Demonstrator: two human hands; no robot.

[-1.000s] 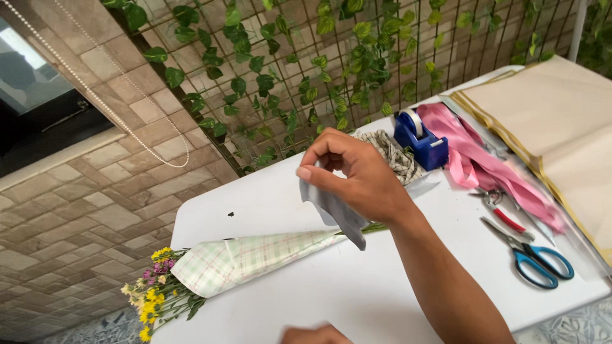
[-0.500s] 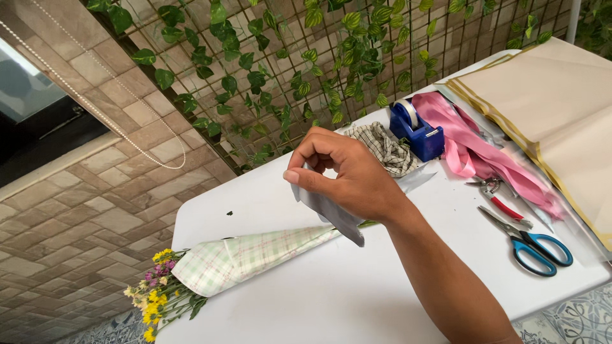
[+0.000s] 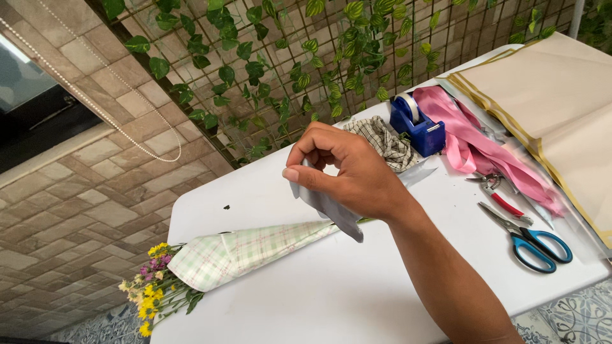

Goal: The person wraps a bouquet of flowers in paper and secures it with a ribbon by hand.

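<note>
White table (image 3: 357, 299) carries our work | plaid-wrapped bouquet (image 3: 248, 251) lies near-left, yellow blooms past the edge | right hand (image 3: 347, 172) above it, fingers pinched shut on a grey strip (image 3: 328, 207) hanging toward the cone | we'd keep the strip taut, untwisted | scissors (image 3: 529, 239) right | left hand unseen.

White table (image 3: 357, 299) fills lower centre & right. Upper right: blue tape dispenser (image 3: 417, 124) w/ pink ribbon (image 3: 484, 150) trailing right of it, crumpled checked cloth (image 3: 382, 140) just left of dispenser. Far right: stacked beige paper sheets (image 3: 561, 89), gold-edged. Right edge, lower: blue-handled scissors (image 3: 532, 242); small red-handled tool (image 3: 500, 194) just above them. Top centre: wire trellis w/ green ivy (image 3: 280, 70). Left: tan tiled wall (image 3: 70, 216), bead cord (image 3: 95, 105) hanging across it.
</note>
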